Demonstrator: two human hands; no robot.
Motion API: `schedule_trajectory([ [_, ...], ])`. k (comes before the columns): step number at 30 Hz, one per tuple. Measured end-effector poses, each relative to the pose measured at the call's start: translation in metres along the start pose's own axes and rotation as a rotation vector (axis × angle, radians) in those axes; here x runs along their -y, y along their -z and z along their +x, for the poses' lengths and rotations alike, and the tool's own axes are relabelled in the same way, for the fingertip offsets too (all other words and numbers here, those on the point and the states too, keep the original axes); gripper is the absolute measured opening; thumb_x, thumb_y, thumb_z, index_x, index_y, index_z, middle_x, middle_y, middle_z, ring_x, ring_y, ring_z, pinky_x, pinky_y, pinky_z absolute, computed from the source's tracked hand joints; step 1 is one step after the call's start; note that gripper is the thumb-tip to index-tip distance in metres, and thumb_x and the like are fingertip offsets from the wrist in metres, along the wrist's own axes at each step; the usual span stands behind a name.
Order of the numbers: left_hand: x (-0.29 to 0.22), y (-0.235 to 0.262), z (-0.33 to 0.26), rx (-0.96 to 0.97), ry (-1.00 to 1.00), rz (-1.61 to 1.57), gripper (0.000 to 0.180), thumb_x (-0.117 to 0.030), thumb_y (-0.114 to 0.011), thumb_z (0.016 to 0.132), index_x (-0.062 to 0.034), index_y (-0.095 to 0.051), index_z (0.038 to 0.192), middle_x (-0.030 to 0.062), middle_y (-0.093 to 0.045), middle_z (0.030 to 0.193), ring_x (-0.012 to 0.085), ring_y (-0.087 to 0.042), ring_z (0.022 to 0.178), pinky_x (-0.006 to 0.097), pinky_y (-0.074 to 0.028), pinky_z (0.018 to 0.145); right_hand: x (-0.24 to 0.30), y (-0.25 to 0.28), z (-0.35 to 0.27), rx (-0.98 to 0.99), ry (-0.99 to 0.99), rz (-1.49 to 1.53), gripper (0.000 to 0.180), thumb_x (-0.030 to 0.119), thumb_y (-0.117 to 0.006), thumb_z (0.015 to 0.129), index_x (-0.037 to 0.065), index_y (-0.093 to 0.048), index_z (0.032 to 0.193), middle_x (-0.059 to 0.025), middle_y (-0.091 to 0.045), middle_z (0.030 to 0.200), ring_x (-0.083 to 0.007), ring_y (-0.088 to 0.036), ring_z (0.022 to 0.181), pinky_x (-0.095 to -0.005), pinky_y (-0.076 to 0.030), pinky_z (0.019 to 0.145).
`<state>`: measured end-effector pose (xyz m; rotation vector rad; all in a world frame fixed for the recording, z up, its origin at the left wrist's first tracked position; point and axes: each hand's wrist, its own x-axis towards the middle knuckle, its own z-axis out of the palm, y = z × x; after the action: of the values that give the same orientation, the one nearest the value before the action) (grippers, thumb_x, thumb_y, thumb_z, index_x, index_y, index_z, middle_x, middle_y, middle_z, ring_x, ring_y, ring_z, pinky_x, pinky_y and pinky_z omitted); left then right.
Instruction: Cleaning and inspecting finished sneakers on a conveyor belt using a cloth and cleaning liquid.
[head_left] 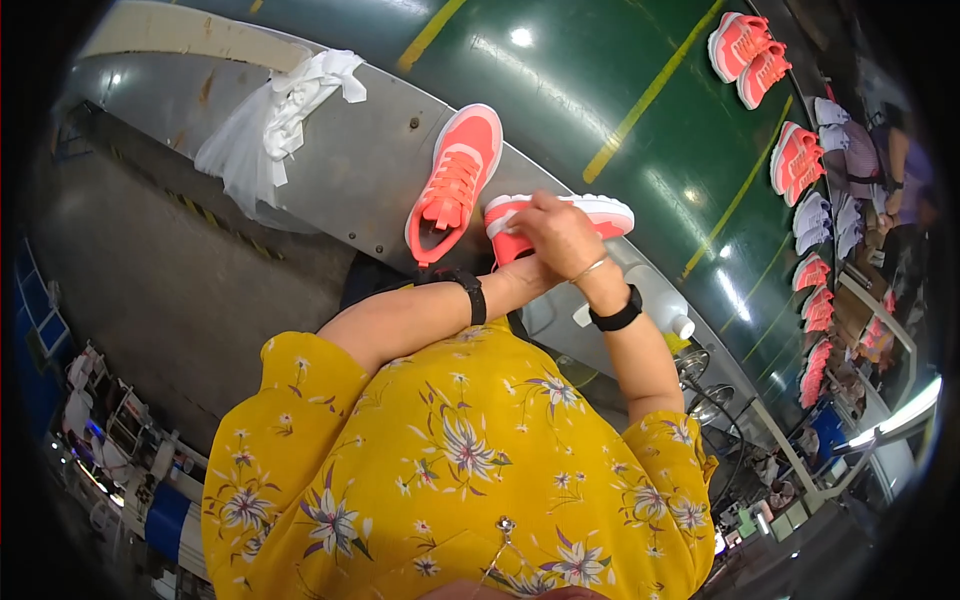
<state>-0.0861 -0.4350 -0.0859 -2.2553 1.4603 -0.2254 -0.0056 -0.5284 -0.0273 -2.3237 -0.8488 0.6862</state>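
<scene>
In the head view, a bare right hand [560, 235] is hiding the left hand and part of a white-soled coral shoe [607, 213].
That shoe is lying just right of an orange-laced coral-pink sneaker [460, 175], its tilt unclear; the right fingers are bending half-closed over it, whether gripping I cannot tell, nor can I tell the left hand's state. Left of the sneaker, crumpled white sheeting [300, 100] is draping over the grey metal ledge [380, 130]; beyond the sneaker, a yellow-striped green surface [560, 80] is stretching away.
</scene>
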Motion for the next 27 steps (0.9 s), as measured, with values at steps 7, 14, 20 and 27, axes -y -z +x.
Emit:
schedule_trajectory([
  [7,-0.003,0.000,0.004,-0.049,0.008,0.012,0.052,-0.030,-0.047,0.097,-0.0134,-0.049,0.146,0.0078,-0.042,0.153,0.0254,-0.041,0.139,0.047,-0.038,0.110,0.030,-0.011,0.013,0.089,-0.069,-0.064,0.015,0.014,-0.061,0.084,0.012,-0.071,0.095,-0.0124,-0.060,0.095,-0.0337,-0.067,0.084,-0.0425,-0.055,0.075],
  [14,0.020,0.013,-0.004,-0.098,0.025,-0.188,0.041,-0.030,-0.048,0.094,-0.0149,-0.059,0.131,0.0094,-0.052,0.136,0.0301,-0.049,0.124,0.053,-0.041,0.100,-0.016,0.021,-0.018,-0.096,-0.340,-0.207,0.009,0.013,-0.066,0.082,0.012,-0.075,0.086,-0.0123,-0.062,0.096,-0.0318,-0.068,0.083,-0.0427,-0.055,0.074],
  [20,0.049,0.012,-0.004,-0.172,0.115,-0.441,0.026,-0.028,-0.057,0.088,-0.0167,-0.066,0.109,0.0102,-0.058,0.116,0.0277,-0.052,0.112,0.048,-0.043,0.092,0.000,0.054,-0.025,-0.716,-0.367,0.185,0.012,0.006,-0.075,0.083,0.007,-0.078,0.094,-0.0081,-0.063,0.079,-0.0186,-0.058,0.066,-0.0311,-0.046,0.060],
  [27,0.138,0.020,-0.007,0.053,0.605,-1.409,0.042,-0.021,-0.075,0.080,-0.0097,-0.061,0.118,0.0170,-0.058,0.126,0.0363,-0.055,0.116,0.046,-0.046,0.096,0.009,0.066,-0.061,-1.337,-0.472,0.659,0.013,0.007,-0.072,0.092,0.001,-0.076,0.103,0.0048,-0.058,0.082,-0.0046,-0.046,0.063,-0.0198,-0.037,0.056],
])
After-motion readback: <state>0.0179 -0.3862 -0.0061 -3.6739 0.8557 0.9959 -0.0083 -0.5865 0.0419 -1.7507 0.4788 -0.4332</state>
